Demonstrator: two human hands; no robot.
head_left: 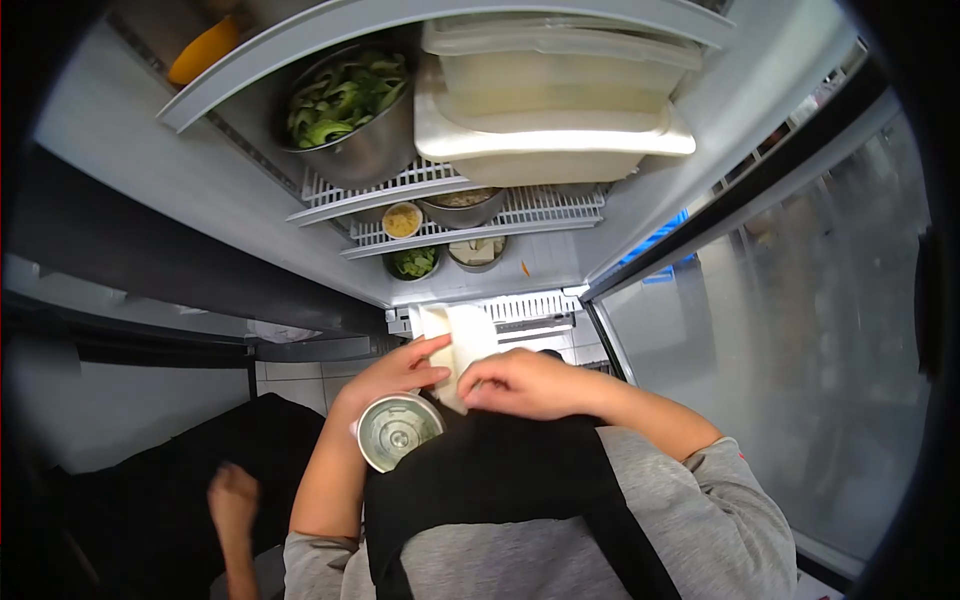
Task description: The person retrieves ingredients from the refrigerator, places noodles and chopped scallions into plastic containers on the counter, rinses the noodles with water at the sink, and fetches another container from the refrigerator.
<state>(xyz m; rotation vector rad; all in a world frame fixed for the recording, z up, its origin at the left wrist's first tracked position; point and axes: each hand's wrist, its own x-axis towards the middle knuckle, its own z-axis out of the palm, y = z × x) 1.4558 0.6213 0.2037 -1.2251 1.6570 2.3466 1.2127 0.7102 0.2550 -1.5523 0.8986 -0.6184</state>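
Observation:
In front of my apron, a white folded sheet or packet sits between my two hands. My left hand has its thumb and fingers apart and rests against the packet's left side. An empty round metal bowl is beside my left wrist, against the forearm; what holds it up is hidden. My right hand is curled at the packet's lower right edge, its fingertips pinched together on it.
An open fridge holds a pot of green vegetables, stacked plastic tubs and small bowls on lower shelves. Its glass door stands open at right. Another person's hand shows at lower left.

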